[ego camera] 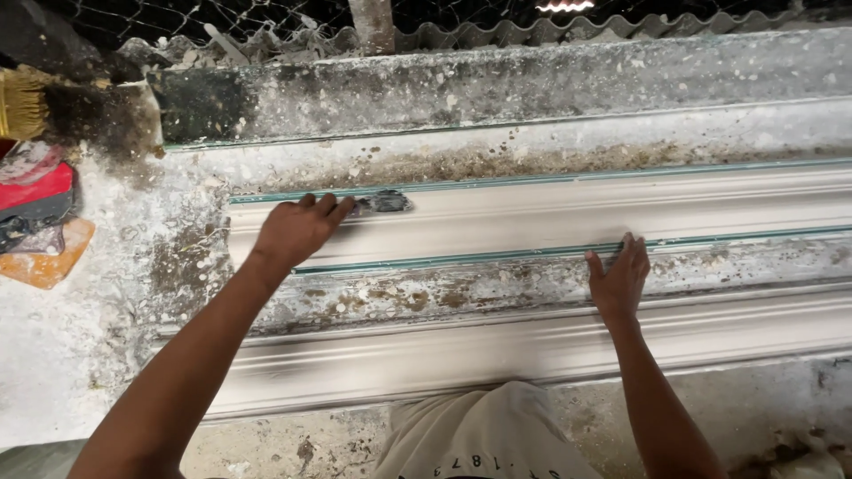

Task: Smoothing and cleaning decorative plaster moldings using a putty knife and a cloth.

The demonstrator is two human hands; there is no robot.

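Note:
A long white plaster moulding [568, 217] lies across the workbench between thin green-edged strips. My left hand [297, 229] rests on its left end, fingers closed on a small dark metal scraper [383, 202] whose blade lies flat on the plaster. My right hand [619, 277] lies flat with its fingers together against the moulding's near edge, holding nothing. A second white moulding [532, 346] runs parallel, closer to me.
The plaster-crusted bench [80, 355] spreads to the left. A straw brush [22, 102] lies at the far left, above red and orange plastic pieces [40, 231]. Wire mesh and corrugated sheet [532, 31] line the back. My pale shirt [484, 435] shows at the bottom.

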